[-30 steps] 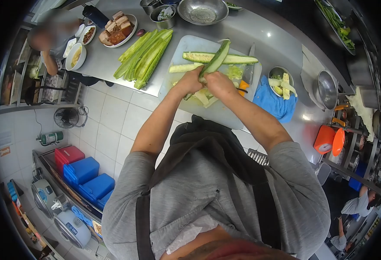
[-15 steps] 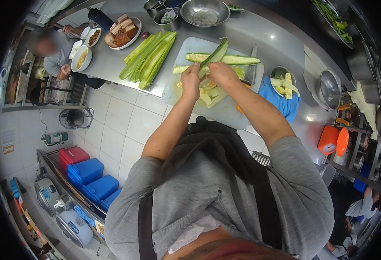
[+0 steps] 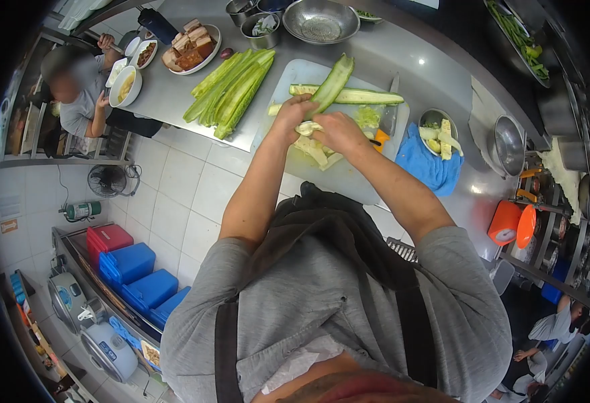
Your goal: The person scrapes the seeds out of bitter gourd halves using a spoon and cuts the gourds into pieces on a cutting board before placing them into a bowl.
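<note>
My left hand (image 3: pixel 293 119) is closed around the lower part of a halved cucumber (image 3: pixel 335 84), its hollowed pale-green face turned up. Close beside it, my right hand (image 3: pixel 338 131) is closed at the cucumber's near end; whatever its curled fingers hold is hidden. A pale strip of seedy core (image 3: pixel 308 127) shows between the hands. Beneath lies a white cutting board (image 3: pixel 355 178) with more core pieces (image 3: pixel 318 151). Another cucumber half (image 3: pixel 369 95) rests across the board's far side. To the right of my right hand lies a knife with an orange handle (image 3: pixel 379 140).
Several cucumber lengths (image 3: pixel 231 91) are piled left of the board. A bowl of scraps (image 3: pixel 440 134) stands on a blue cloth (image 3: pixel 429 168) at right. Farther back are a plate of meat (image 3: pixel 191 50) and a metal strainer (image 3: pixel 320 23). Another person (image 3: pixel 80 101) is at the far left.
The held cucumber half has turned to show its hollow face. A strip of core now shows between my hands. My right hand has moved down, uncovering the orange knife handle.
</note>
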`<state>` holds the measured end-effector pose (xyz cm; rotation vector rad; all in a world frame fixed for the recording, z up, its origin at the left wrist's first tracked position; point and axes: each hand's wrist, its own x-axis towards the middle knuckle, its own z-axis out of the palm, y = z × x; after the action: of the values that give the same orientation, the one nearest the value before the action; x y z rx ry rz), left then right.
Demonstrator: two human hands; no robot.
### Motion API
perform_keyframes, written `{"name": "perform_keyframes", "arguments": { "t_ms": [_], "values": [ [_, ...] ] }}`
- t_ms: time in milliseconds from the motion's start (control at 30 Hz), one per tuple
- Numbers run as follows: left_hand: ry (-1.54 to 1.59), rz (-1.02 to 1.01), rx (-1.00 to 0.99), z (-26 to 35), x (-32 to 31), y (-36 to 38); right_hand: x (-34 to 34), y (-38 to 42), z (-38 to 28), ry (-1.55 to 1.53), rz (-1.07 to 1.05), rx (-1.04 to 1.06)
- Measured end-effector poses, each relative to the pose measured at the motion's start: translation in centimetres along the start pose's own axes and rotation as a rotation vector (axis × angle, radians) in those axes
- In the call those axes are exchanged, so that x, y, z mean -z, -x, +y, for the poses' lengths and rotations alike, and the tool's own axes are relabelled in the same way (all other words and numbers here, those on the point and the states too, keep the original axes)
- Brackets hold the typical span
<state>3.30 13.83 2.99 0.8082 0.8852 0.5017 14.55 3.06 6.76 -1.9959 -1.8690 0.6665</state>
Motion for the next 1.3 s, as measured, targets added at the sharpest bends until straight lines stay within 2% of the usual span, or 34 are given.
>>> {"name": "perform_keyframes", "arguments": {
  "t_ms": [33, 100, 167, 200, 333, 433, 467, 500, 533, 567, 633, 667, 767, 867, 933, 1000, 1100, 1233, 1300],
  "values": [
    [-0.217, 0.055, -0.027, -0.3, 0.3, -0.4, 0.0, 0.6, 0.7, 0.005, 0.003, 0.006],
    [-0.227, 0.051, -0.068, -0.2, 1.4, -1.0, 0.5, 2.3, 2.8, 0.032, 0.113, -0.086],
    [-0.439, 0.082, -0.06, 0.2, 2.6, 0.1, 1.0, 3.5, 4.7, 0.036, 0.174, -0.141],
    [-0.468, 0.113, -0.098, -0.4, 4.3, -0.2, 1.2, 4.1, 5.8, 0.033, 0.233, -0.201],
    [-0.423, 0.104, -0.178, -0.2, 10.3, 4.0, 0.3, 6.0, 10.8, 0.051, 0.331, -0.195],
    [-0.546, 0.149, -0.059, -0.4, 15.3, 7.1, 0.0, 6.6, 12.2, -0.044, 0.393, -0.217],
    [-0.54, 0.16, -0.051, -1.1, 16.9, 6.9, 0.6, 6.2, 12.2, -0.037, 0.332, -0.272],
    [-0.818, 0.165, -0.151, -2.5, 18.8, 6.4, 1.1, 5.8, 11.9, -0.031, 0.264, -0.327],
    [-1.096, 0.169, -0.247, -2.9, 19.3, 6.7, 1.3, 5.3, 11.5, -0.054, 0.279, -0.287],
    [-1.088, 0.188, -0.235, -3.2, 19.6, 6.8, 1.3, 4.5, 11.2, -0.056, 0.261, -0.275],
    [-1.346, 0.201, -0.105, -2.2, 16.9, 6.7, 1.8, 2.5, 10.5, 0.02, 0.314, -0.326],
    [-1.412, 0.224, -0.172, -2.6, 16.4, 6.6, 2.2, 1.6, 9.9, 0.049, 0.257, -0.348],
    [-1.45, 0.27, -0.153, -2.4, 15.5, 6.7, 1.7, -1.3, 9.6, 0.116, 0.146, -0.327],
    [-1.456, 0.23, -0.104, -1.6, 15.6, 6.8, 0.9, -4.4, 5.1, 0.081, 0.03, -0.215],
    [-1.452, 0.188, -0.05, -0.8, 15.4, 6.9, 0.2, -6.1, 0.1, 0.097, -0.226, -0.12],
    [-1.473, 0.14, 0.004, -0.4, 15.5, 6.8, -4.1, -7.7, -2.1, 0.16, -0.276, 0.028],
    [-1.532, 0.111, 0.025, 0.2, 16.0, 7.1, -7.0, -8.7, -4.9, 0.246, -0.374, 0.086],
    [-1.511, 0.085, 0.044, -0.1, 18.1, 7.4, -4.1, -10.4, -2.2, 0.265, -0.455, -0.013],
    [-1.509, 0.087, -0.008, 1.0, 17.4, 7.5, -1.7, -11.1, 1.8, 0.335, -0.427, -0.08]
  ]
}}
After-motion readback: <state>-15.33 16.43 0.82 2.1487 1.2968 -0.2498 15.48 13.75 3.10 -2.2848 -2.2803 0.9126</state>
